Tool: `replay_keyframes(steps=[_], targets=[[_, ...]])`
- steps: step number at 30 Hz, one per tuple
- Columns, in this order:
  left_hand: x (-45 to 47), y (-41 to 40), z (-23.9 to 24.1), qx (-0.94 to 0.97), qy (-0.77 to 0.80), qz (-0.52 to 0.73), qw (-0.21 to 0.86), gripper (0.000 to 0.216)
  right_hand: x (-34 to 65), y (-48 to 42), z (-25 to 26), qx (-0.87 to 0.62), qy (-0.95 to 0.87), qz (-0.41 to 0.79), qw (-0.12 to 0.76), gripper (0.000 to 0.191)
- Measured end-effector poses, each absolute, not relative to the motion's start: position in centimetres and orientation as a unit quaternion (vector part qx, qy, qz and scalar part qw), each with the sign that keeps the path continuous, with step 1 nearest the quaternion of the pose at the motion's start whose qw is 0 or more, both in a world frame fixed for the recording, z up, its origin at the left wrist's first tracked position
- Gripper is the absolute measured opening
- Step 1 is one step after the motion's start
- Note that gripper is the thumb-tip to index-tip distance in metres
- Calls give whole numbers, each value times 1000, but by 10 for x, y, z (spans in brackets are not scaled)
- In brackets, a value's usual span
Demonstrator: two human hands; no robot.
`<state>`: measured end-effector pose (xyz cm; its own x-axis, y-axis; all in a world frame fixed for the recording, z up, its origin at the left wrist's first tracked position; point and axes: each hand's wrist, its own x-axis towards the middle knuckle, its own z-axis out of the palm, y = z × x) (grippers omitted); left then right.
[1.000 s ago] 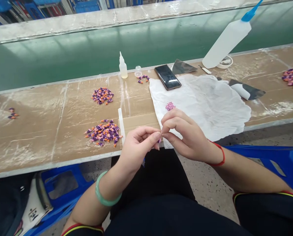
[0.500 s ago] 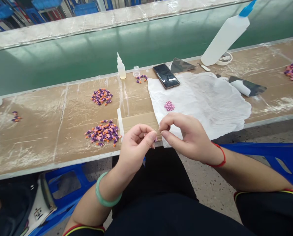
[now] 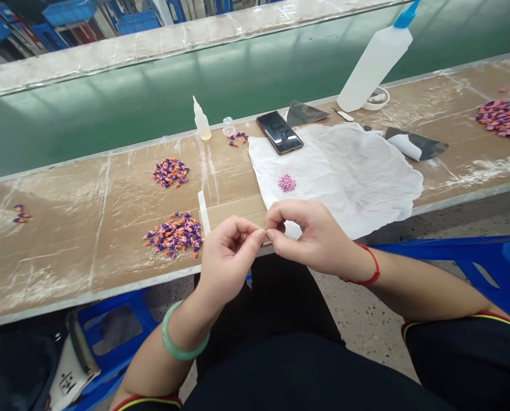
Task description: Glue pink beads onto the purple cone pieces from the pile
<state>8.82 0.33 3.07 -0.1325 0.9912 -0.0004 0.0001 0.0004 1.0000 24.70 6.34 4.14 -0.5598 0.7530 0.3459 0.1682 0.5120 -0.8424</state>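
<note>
Over the table's front edge, my left hand (image 3: 231, 257) and my right hand (image 3: 308, 237) meet fingertip to fingertip. Both are closed in a pinch, and whatever lies between the fingers is too small or hidden to make out. Left of my left hand lies a heap of small purple and orange figures (image 3: 175, 235), with a white flat stick (image 3: 204, 212) beside it. A second heap of such figures (image 3: 170, 172) sits farther back. Beyond my right hand, a little pile of tiny pink pieces (image 3: 287, 182) rests on a crumpled white sheet (image 3: 353, 171). Cardboard (image 3: 237, 212) lies behind my fingertips.
A phone (image 3: 279, 132) overlaps the sheet's back edge. Behind stand a small dropper bottle (image 3: 202, 121) and a large white bottle (image 3: 374, 68), with a tape roll (image 3: 375, 99) next to it. More pink and purple pieces (image 3: 504, 120) lie far right. A blue chair (image 3: 460, 260) is at right.
My fingertips have come together; a small gap showed between them before. The pink bit that showed below my left fingers is out of sight. The whole view has shifted slightly.
</note>
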Motion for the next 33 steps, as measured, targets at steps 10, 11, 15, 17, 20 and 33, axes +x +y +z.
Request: replay_keyframes(steps=[10, 11, 15, 17, 20, 33], targets=[[80, 6, 28, 377, 487, 548, 566, 22, 246, 70, 41, -282, -694, 570, 337, 7], [80, 6, 29, 386, 488, 545, 562, 20, 246, 70, 40, -284, -695, 570, 334, 7], [80, 6, 31, 416, 500, 515, 559, 20, 247, 70, 40, -279, -727, 536, 325, 9], [79, 7, 32, 411, 501, 496, 578, 22, 247, 70, 39, -257, -778, 466, 333, 11], [75, 9, 32, 387, 495, 469, 621, 26, 248, 74, 37, -197, -862, 304, 355, 16], [77, 1, 40, 531, 511, 524, 427, 13, 250, 68, 49, -237, -809, 430, 324, 10]])
